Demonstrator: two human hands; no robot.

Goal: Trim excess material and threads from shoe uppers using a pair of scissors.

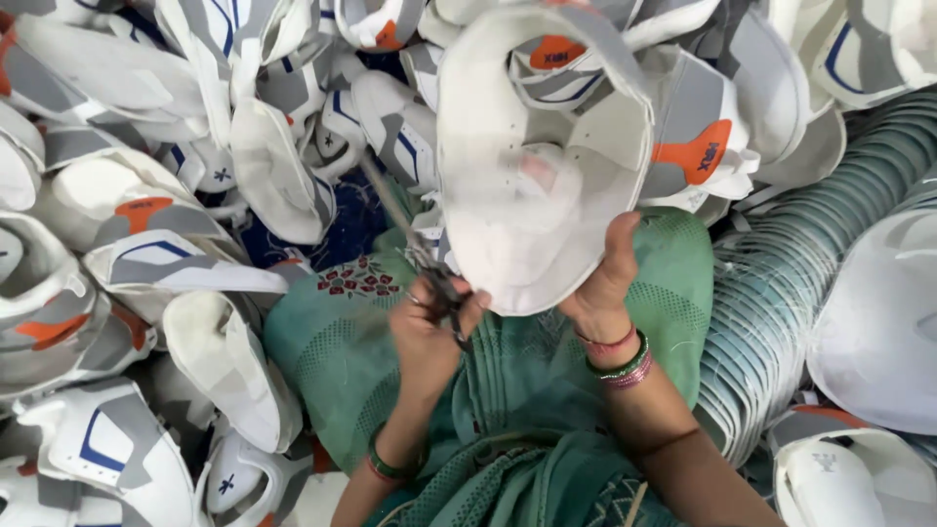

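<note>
My right hand (603, 283) holds a white shoe upper (532, 146) up in front of me, thumb on its lower rim and its pale inside facing me. My left hand (429, 327) is shut on a pair of scissors (410, 229). The blades point up and to the left, beside the lower left edge of the upper. Both hands hover over my lap, which is covered in green cloth (547, 371). Bangles sit on both wrists.
Piles of white and grey shoe uppers with orange and blue patches (146, 215) surround me on the left, top and right. A long ribbed stack of pale blue-green flat pieces (781, 283) runs along the right. More white uppers (849, 478) lie at the lower right.
</note>
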